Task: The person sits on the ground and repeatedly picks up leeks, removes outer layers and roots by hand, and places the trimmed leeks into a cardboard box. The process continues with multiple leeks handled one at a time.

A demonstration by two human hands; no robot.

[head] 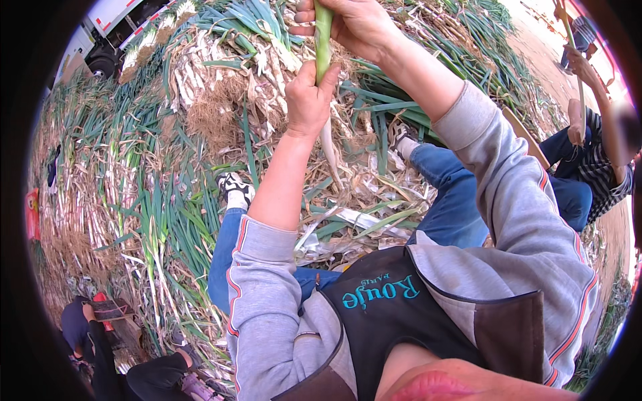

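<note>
A single long leek (pixel 323 42) is held upright in front of me, its green part at the top edge of the view. My left hand (pixel 310 103) is closed around its stem, thumb on the right side. The pale lower stalk hangs below that hand, over dry husks. Higher up, my right hand (pixel 346 25) holds the green part, with several fingers reaching past it to the left. The leek's upper end is cut off by the picture's edge. Beyond the hands lies a heap of leeks (pixel 271 75) with brown roots and dry outer leaves.
Loose trimmed leaves (pixel 366 215) cover the ground between my legs. Rows of leeks (pixel 125 165) spread to the left. A co-worker in a striped top (pixel 597 165) sits at the right, holding a leek; another person in dark clothes (pixel 105 356) is lower left. Trucks (pixel 103 65) stand upper left.
</note>
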